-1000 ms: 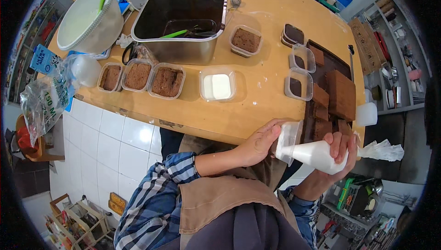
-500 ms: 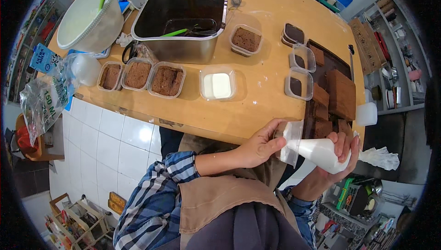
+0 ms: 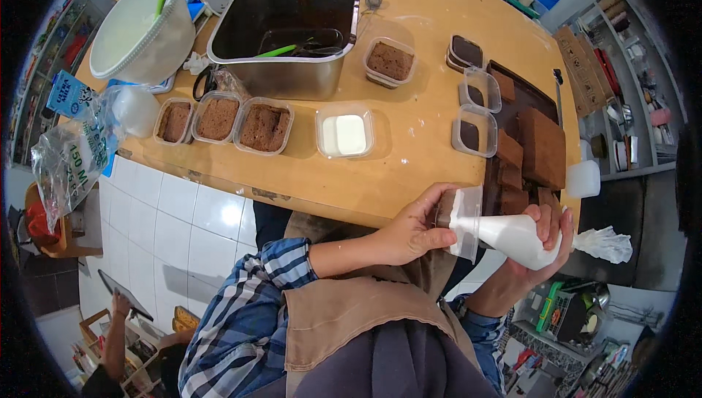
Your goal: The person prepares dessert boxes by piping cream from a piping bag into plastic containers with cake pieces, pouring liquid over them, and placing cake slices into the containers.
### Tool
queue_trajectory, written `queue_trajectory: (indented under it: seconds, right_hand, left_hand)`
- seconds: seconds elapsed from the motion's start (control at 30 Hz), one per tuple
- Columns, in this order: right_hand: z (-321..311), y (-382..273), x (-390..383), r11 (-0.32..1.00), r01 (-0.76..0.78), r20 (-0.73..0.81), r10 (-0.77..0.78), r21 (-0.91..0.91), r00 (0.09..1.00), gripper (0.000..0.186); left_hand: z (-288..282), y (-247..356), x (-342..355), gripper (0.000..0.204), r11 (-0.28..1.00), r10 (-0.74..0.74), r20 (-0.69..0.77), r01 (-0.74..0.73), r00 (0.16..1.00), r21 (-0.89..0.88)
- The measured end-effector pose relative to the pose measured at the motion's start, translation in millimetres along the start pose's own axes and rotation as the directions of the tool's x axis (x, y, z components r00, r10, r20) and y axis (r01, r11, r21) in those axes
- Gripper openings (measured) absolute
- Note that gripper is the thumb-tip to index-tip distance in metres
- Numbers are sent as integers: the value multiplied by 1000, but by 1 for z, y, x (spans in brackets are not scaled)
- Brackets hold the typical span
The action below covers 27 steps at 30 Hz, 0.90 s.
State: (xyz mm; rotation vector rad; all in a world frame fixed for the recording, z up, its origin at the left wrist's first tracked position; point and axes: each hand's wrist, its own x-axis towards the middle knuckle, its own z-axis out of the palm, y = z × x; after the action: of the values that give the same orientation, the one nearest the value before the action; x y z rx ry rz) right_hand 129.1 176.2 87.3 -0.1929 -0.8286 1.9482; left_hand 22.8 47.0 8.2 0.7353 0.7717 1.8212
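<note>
My left hand [image 3: 411, 236] is closed around a clear plastic cup [image 3: 468, 241], tipped on its side just off the table's near edge. Brown cake lies at its base, with white cream over it. My right hand [image 3: 548, 241] squeezes a piping bag [image 3: 508, 237] full of white cream, its narrow end pointing into the cup's mouth and its twisted tail sticking out to the right. Nearest to my hands, a dark tray [image 3: 550, 98] carries a block of chocolate cake [image 3: 542, 149] and smaller cut pieces. A cup of white cream [image 3: 344, 133] stands on the table, left of my hands.
Several cake cups [image 3: 265, 126] line the left near edge. Behind them stand a deep metal pan [image 3: 285, 76] and a white bowl [image 3: 139, 32]. More cups [image 3: 475, 131] sit beside the tray. At lower left, another person's arm [image 3: 115, 339] holds a dark flat tray [image 3: 126, 294].
Cream now spreads further across the cake inside the cup, and the piping bag has shifted slightly. Another person's arm with a dark flat tray has come into view at lower left.
</note>
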Motion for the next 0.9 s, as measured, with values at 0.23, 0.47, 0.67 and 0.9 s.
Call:
queue_trajectory:
  seconds: [0.23, 0.47, 0.67, 0.9]
  right_hand:
    - [0, -1, 6, 992, -113, 32, 115, -47, 993, 37]
    - [1, 4, 4, 997, -70, 47, 71, -21, 996, 22]
    - [4, 2, 1, 995, -72, 12, 73, -65, 997, 23]
    - [4, -4, -2, 990, -55, 30, 59, -129, 998, 23]
  left_hand:
    - [-5, 1, 2, 85, 999, -46, 29, 46, 999, -16]
    - [-10, -1, 1, 90, 996, -91, 27, 91, 995, -5]
    - [-13, -1, 2, 89, 990, -120, 51, 123, 991, -63]
    - [-11, 3, 3, 88, 992, -68, 24, 70, 997, -104]
